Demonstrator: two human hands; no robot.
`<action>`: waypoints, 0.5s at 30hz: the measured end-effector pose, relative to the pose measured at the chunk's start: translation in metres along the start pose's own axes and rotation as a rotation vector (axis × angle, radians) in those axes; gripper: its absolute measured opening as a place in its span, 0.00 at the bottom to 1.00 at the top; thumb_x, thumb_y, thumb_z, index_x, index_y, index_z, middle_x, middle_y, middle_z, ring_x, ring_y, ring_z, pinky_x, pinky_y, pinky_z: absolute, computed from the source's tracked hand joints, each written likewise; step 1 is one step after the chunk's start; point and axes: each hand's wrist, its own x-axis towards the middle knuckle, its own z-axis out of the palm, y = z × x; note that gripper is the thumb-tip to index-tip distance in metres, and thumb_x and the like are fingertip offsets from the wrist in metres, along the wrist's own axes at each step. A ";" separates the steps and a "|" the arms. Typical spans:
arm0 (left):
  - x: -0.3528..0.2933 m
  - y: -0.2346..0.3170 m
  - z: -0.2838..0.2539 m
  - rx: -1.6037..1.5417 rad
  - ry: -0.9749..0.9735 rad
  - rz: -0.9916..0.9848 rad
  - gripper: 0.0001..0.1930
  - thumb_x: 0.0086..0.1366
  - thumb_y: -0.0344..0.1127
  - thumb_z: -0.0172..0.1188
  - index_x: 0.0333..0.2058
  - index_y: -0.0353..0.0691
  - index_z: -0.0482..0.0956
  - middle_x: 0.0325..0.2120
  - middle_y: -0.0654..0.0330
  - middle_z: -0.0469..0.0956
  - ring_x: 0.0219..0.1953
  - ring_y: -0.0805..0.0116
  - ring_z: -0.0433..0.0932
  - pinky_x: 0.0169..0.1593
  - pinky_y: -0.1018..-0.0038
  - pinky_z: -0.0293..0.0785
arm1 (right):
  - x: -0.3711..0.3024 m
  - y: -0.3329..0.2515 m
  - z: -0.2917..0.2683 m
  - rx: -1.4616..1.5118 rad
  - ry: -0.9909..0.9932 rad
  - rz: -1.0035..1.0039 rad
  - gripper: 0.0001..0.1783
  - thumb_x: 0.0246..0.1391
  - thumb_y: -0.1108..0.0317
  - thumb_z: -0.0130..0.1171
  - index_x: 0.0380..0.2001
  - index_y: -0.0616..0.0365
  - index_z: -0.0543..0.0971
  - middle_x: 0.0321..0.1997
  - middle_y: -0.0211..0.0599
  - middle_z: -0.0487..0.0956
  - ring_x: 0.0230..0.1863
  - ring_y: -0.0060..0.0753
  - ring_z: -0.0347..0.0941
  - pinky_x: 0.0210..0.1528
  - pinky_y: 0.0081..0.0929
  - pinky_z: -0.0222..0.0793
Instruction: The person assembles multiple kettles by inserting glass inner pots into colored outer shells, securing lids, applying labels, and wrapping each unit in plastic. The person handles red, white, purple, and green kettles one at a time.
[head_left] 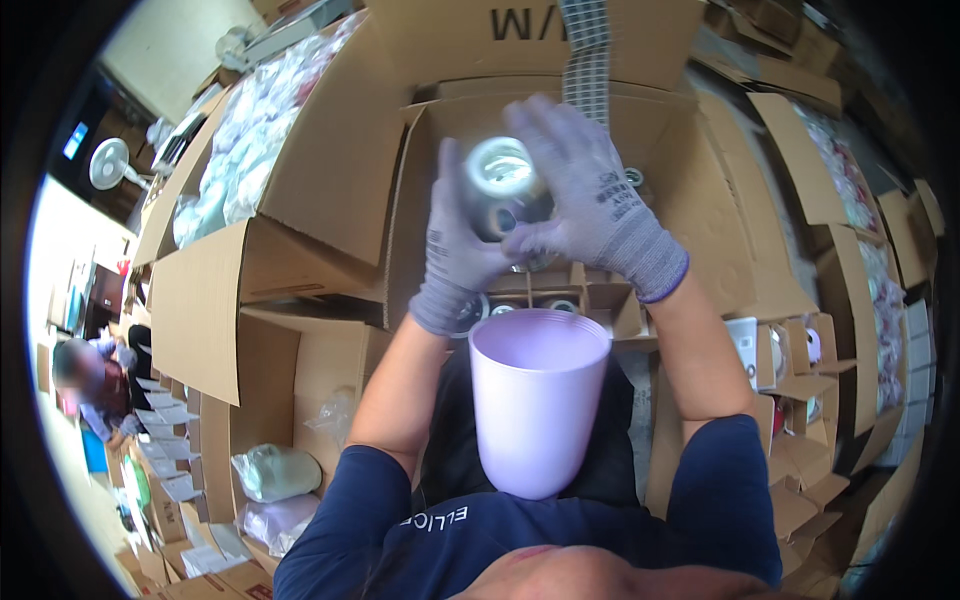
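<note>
As I look down through the head camera, my left hand (455, 245) and right hand (580, 190), both in grey gloves, flank a shiny, round-mouthed container (503, 185), blurred, with its mouth tipped up toward me. Fingers stretch along both sides of it, and my right thumb crosses near its lower end; whether the grip presses on it or merely surrounds it, I cannot tell. The container is over an open carton (725, 230), where cardboard dividers (555, 278) make compartments with round-topped pieces (562, 306) in some. Nearer me, a lavender tub (535, 410) is between the forearms, over the lap, mouth toward the hands. Left of the carton I see a box of plastic-wrapped goods (245, 150); lower down, a pale green vessel (285, 472) lies in another box (265, 370). Far left are a white fan (110, 163) and a co-worker (92, 385).
</note>
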 end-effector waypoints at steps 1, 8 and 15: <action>0.008 0.009 0.006 -0.279 0.009 -0.162 0.65 0.43 0.41 0.80 0.71 0.36 0.40 0.57 0.43 0.66 0.55 0.55 0.74 0.58 0.61 0.73 | -0.015 0.013 -0.010 0.055 0.129 0.101 0.52 0.44 0.47 0.72 0.68 0.55 0.61 0.61 0.48 0.69 0.64 0.47 0.66 0.65 0.41 0.63; 0.035 0.064 -0.007 -0.830 0.053 -0.459 0.33 0.62 0.41 0.56 0.63 0.40 0.55 0.50 0.50 0.74 0.47 0.59 0.80 0.45 0.68 0.82 | -0.162 -0.014 0.032 1.312 0.170 0.726 0.57 0.53 0.41 0.67 0.73 0.55 0.47 0.67 0.43 0.64 0.65 0.38 0.64 0.67 0.33 0.61; 0.020 0.023 -0.001 -0.432 -0.207 -0.269 0.30 0.66 0.42 0.56 0.62 0.38 0.60 0.57 0.52 0.69 0.58 0.60 0.72 0.57 0.63 0.74 | -0.121 -0.009 0.019 2.164 0.329 0.831 0.53 0.52 0.31 0.59 0.70 0.54 0.55 0.64 0.45 0.69 0.65 0.44 0.66 0.68 0.41 0.66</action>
